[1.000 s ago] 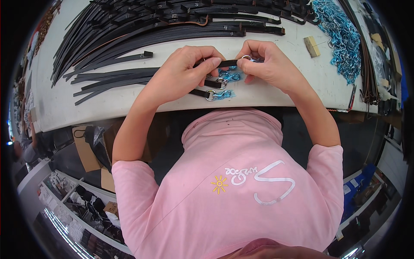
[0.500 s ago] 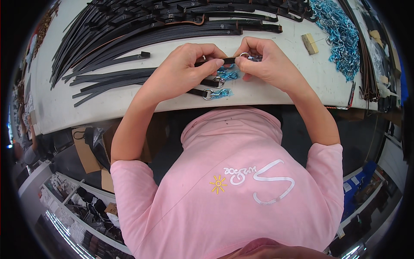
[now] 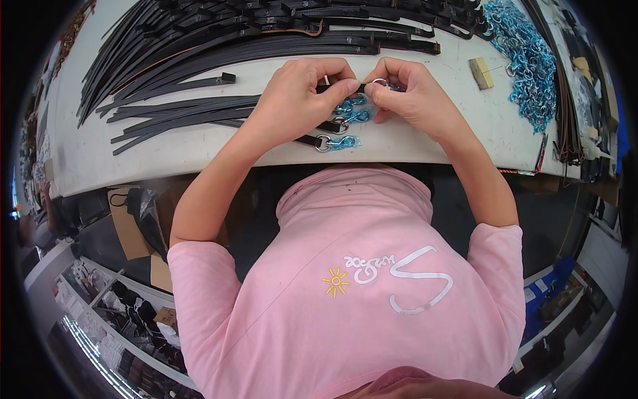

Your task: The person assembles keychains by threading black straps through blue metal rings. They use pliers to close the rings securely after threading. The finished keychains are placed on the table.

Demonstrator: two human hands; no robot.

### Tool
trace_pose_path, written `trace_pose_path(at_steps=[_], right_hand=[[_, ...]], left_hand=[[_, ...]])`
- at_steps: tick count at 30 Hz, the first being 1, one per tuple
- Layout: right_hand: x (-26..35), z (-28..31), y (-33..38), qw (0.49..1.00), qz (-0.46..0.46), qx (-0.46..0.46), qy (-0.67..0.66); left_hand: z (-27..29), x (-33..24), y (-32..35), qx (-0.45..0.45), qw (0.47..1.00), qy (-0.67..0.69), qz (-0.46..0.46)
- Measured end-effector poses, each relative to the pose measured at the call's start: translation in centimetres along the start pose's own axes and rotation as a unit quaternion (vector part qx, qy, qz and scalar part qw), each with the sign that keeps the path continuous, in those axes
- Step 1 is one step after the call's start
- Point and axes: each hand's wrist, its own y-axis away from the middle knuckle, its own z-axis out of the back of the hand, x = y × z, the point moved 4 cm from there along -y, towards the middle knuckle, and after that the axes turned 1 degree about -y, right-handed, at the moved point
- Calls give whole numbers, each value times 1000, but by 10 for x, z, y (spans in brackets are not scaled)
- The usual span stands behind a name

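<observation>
A black strap [image 3: 321, 89] is pinched between the thumb and fingers of my left hand [image 3: 296, 96]. Close beside it, my right hand [image 3: 409, 90] pinches the strap's end, where a metal ring [image 3: 380, 82] shows above the thumb. The fingers partly cover the ring and whatever hangs from it. Under my hands lie more black straps, their ends fitted with rings and snap hooks [image 3: 343, 142] in blue wrapping. The tails of these straps [image 3: 179, 113] fan out to the left, passing behind my left wrist.
A large pile of black straps [image 3: 219, 40] covers the far side of the white table [image 3: 219, 163]. At the far right is a heap of blue-wrapped metal hooks [image 3: 528, 66]. Near it sit a small yellowish block [image 3: 481, 73] and a pen-like tool [image 3: 541, 153].
My left hand's fingertips have moved right along the strap, toward my right hand, so less strap shows between them. My right hand keeps its pinch, and the whole view has shifted slightly.
</observation>
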Motion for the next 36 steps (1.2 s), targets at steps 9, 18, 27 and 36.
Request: trace_pose_path(at_steps=[9,18,27,36], right_hand=[[2,-2,1,1000,-1,-9,9],[-7,6,0,999,20,29,-36],[-12,1,6,997,74,-12,18],[-9,0,8,996,69,0,58]], left_hand=[[-1,0,4,7,1000,-11,14],[-5,-7,17,-186,958,-147,-159],[-5,-7,17,-188,960,-137,-157],[-7,-4,18,-181,960,-124,-172]])
